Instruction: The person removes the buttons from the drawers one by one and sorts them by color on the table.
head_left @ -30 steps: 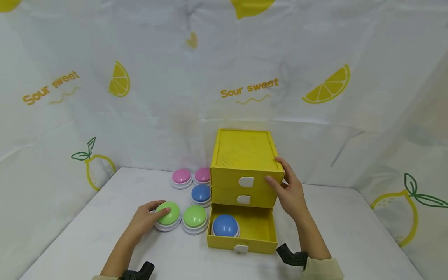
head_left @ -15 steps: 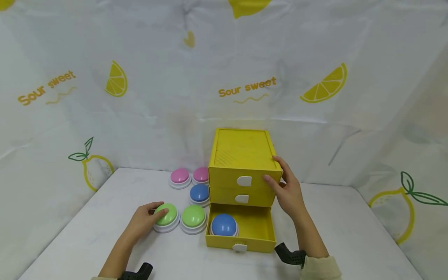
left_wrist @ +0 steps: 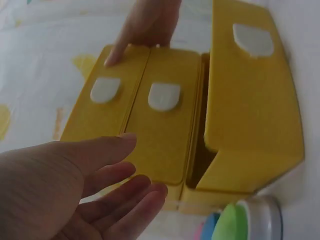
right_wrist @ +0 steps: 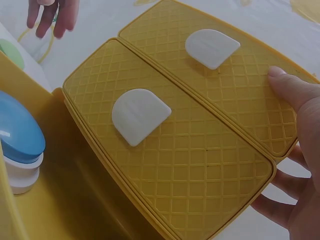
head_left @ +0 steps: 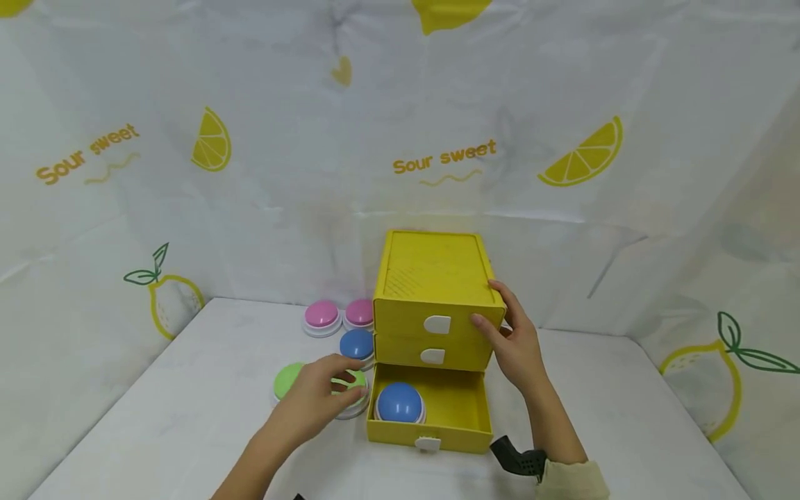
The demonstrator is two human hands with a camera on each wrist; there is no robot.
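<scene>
A yellow drawer unit (head_left: 437, 267) stands on the white table with its bottom drawer (head_left: 459, 439) pulled out. Inside that drawer, on the left, sits a blue dome button (head_left: 400, 403) on a white base. My right hand (head_left: 517, 351) grips the unit's right front corner, thumb on the top drawer's front, fingers along the side. My left hand (head_left: 315, 396) holds nothing; its fingers are spread and loosely bent. In the head view it overlaps two green dome buttons, the left one (head_left: 287, 378) and a partly hidden one beside it. The left wrist view shows this hand in front of the drawer fronts.
Behind the green buttons stand another blue button (head_left: 357, 344) and two pink buttons, one (head_left: 321, 314) farther left, the other (head_left: 359, 312) against the unit. White drawer tabs (head_left: 437, 324) stick out in front. A lemon-print cloth (head_left: 281, 208) hangs behind the table.
My left hand has come off the left green button and moved right, toward the drawer. The right hand keeps its grip on the drawer unit's corner.
</scene>
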